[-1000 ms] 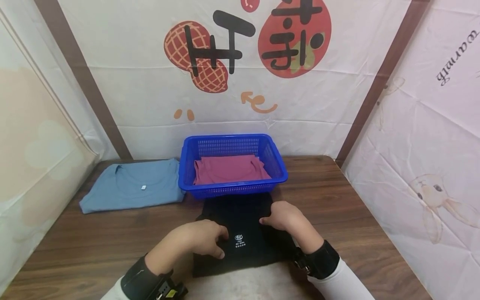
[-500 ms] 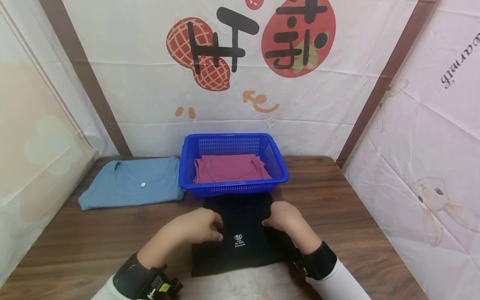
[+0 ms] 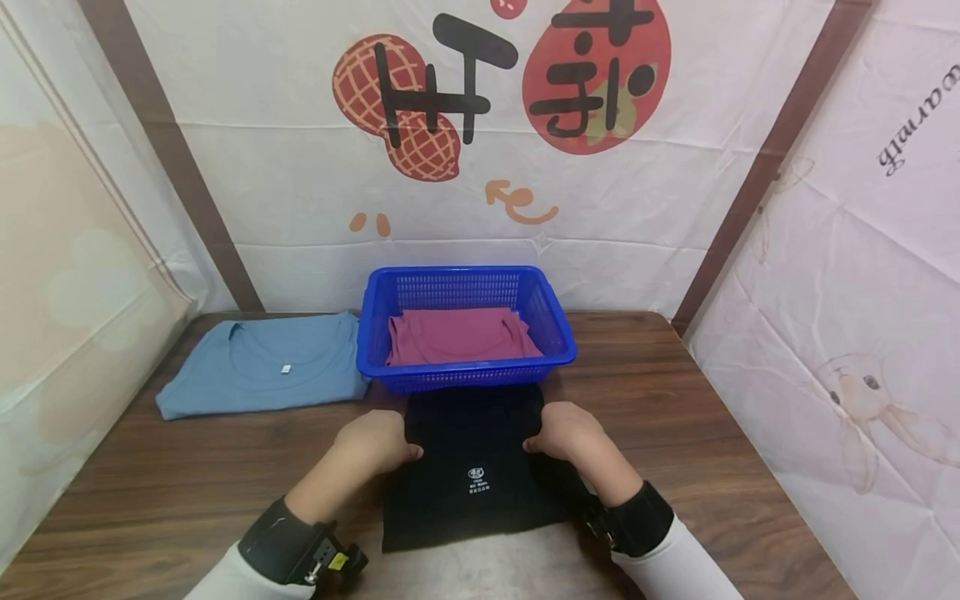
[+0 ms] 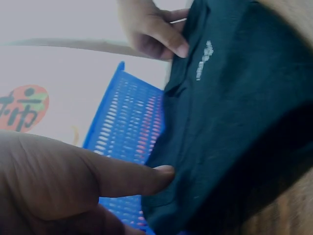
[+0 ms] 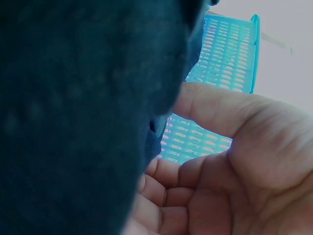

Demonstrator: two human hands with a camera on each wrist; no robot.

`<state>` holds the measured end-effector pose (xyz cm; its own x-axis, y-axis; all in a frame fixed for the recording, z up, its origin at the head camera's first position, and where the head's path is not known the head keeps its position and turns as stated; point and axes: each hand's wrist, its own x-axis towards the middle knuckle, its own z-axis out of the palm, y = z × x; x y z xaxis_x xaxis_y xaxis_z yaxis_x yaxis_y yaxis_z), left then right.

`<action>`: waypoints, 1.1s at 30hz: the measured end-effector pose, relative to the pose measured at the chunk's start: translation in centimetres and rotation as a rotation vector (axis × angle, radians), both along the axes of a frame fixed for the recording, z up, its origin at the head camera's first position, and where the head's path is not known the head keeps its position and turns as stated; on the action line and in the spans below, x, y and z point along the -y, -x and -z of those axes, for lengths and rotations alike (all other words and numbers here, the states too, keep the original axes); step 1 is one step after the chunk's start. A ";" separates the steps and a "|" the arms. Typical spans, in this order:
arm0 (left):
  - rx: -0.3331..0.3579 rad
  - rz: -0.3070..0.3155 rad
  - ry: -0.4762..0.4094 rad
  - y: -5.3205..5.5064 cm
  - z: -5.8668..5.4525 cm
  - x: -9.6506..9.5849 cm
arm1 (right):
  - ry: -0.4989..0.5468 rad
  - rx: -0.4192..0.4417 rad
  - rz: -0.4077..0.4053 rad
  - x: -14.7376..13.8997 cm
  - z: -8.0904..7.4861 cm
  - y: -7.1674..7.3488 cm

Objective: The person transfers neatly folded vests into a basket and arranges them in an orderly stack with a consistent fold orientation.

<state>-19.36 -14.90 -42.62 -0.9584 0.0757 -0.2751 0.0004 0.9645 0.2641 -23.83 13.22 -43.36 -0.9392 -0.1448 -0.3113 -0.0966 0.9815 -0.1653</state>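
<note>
A folded black T-shirt [image 3: 480,512] with a small white print lies on the table, its far edge right at the blue basket. My left hand [image 3: 372,440] pinches its left side; in the left wrist view the thumb [image 4: 146,181] lies over the cloth's edge and the other fingers are mostly hidden. On the opposite side my right hand [image 3: 567,431] grips the shirt, thumb on top and fingers [image 5: 166,191] curled underneath, as the right wrist view shows. The cloth stands partly raised in both wrist views.
Behind the black shirt stands a blue plastic basket [image 3: 465,380] with a folded pink shirt [image 3: 459,335] inside. A folded light-blue shirt [image 3: 300,385] lies left of it on the wooden table [image 3: 630,358]. Printed cloth walls [image 3: 622,208] enclose the back and sides.
My left hand has moved left and slightly up, off the middle of the black T-shirt to its left edge, and now pinches it. My right hand stays at the right edge.
</note>
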 end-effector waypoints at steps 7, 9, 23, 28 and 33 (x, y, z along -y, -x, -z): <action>-0.105 0.008 0.003 0.2 1.0 -1.3 | 0.020 0.002 -0.011 0.0 0.0 0.0; -0.120 0.017 0.000 0.1 1.0 -1.6 | 0.037 0.005 -0.037 0.0 0.0 0.1; 0.121 -0.096 -0.375 1.3 1.5 -0.1 | 0.260 0.126 -0.014 -1.0 -0.1 0.6; 0.227 -0.166 -0.525 1.7 1.3 0.7 | 0.365 0.149 0.003 -1.6 -0.2 1.0; 0.293 -0.184 -0.622 1.9 1.4 1.1 | 0.428 0.190 0.000 -1.8 -0.3 1.3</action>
